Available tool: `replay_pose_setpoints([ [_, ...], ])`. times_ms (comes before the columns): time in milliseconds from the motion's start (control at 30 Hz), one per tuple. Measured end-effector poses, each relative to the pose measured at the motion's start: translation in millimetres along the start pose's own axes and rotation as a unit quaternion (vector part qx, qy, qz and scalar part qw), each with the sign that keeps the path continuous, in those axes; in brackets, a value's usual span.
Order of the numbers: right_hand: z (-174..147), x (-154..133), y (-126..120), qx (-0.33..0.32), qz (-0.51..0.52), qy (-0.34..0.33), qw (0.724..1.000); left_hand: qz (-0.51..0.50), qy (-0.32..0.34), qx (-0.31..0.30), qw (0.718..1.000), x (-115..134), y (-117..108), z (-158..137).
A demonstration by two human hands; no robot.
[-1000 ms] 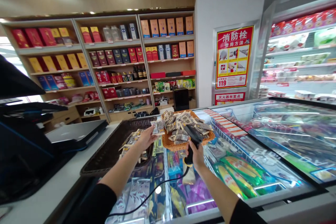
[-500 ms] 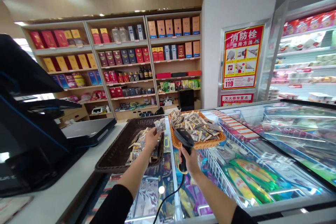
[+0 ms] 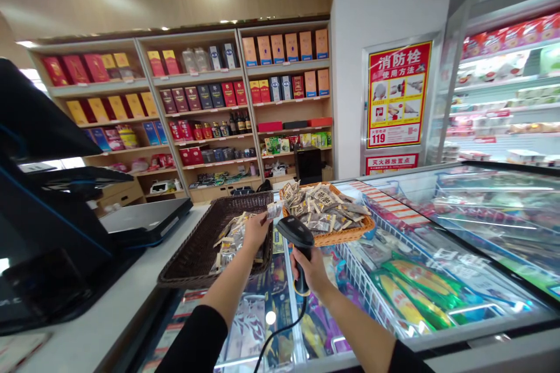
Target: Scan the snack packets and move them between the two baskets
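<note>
Left hand (image 3: pixel 255 232): raised over the near-right corner of the dark wicker basket (image 3: pixel 199 245), fingertips pinched together on a small snack packet (image 3: pixel 275 210). Packet held by its left end, long axis lying roughly level and pointing right, toward the scanner; face print too small to read.

Right hand (image 3: pixel 311 271): fist wrapped tight round the grip of a black handheld barcode scanner (image 3: pixel 297 233). Scanner upright, head uppermost, just below and right of the packet, apart from it by a narrow gap. Head tilts up and left toward the packet. Black cable (image 3: pixel 280 332) drops from the grip base toward the lower edge of the view.

Relation of note: packet lies up and left of the scanner head; left hand holds it, right hand is the nearer of the two to the orange basket.

Surroundings:
- Orange wicker basket (image 3: pixel 354 234), right of the dark one, heaped with like packets, resting on the freezer top.
- Dark basket holds a smaller pile of packets at its right side.
- Glass-topped chest freezer (image 3: pixel 437 256) beneath both hands, packaged goods visible under the lids.
- White counter (image 3: pixel 109 303) at left, bearing a black till terminal (image 3: pixel 39 198).
- Wall shelving (image 3: pixel 196 111) behind, stocked with boxed goods and bottles.
- Red fire-hydrant notice (image 3: pixel 397 96) on the white wall.
</note>
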State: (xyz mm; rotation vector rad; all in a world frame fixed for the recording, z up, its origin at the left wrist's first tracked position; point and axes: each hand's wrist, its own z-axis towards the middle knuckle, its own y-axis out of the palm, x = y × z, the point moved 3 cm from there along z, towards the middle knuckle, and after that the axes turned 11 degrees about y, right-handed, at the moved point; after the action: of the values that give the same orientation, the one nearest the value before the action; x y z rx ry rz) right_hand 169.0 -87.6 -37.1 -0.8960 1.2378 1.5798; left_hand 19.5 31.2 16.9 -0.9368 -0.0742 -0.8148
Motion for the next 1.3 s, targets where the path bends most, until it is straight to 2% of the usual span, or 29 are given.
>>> replay_pose_setpoints([
  [367,-2.6,-1.9,1.5,-0.009,0.000,-0.001,1.000,-0.001,-0.009,-0.004,1.000,-0.2,0.5,0.1],
  [467,-1.0,-0.5,-0.1,0.004,0.025,0.016,1.000,0.012,-0.001,0.048,0.999,3.6,-9.5,-1.6],
  [567,2.0,1.8,-5.0,0.023,0.068,0.042,0.997,0.092,-0.029,0.126,0.987,4.6,-26.0,-7.8],
  [633,3.8,3.6,-10.8,0.053,0.097,0.057,0.992,0.138,-0.079,0.107,0.981,2.1,-32.1,-12.4],
  [767,5.9,7.3,-25.3,0.104,0.131,0.070,0.983,0.136,-0.145,0.009,0.980,-2.0,-32.2,-19.0],
  [867,8.6,5.9,-42.1,0.133,0.150,0.058,0.978,0.154,-0.175,-0.010,0.972,-2.1,-32.2,-21.9],
  [967,13.5,-2.6,-67.7,0.179,0.165,0.047,0.969,0.196,-0.127,0.004,0.972,4.6,-31.9,-19.7],
  [1033,16.5,-11.4,-86.6,0.210,0.167,0.028,0.963,0.198,-0.045,0.018,0.979,16.9,-28.0,-14.3],
  [1100,18.5,-18.9,-102.3,0.225,0.164,0.006,0.961,0.158,0.044,0.006,0.986,36.0,-17.5,-6.2],
  [1167,19.6,-21.7,-111.7,0.224,0.162,-0.001,0.961,0.095,0.102,-0.031,0.990,59.1,0.0,4.1],
  [1300,20.2,-17.9,-115.0,0.211,0.158,0.004,0.965,0.008,0.140,-0.160,0.977,100.7,50.5,27.4],
])
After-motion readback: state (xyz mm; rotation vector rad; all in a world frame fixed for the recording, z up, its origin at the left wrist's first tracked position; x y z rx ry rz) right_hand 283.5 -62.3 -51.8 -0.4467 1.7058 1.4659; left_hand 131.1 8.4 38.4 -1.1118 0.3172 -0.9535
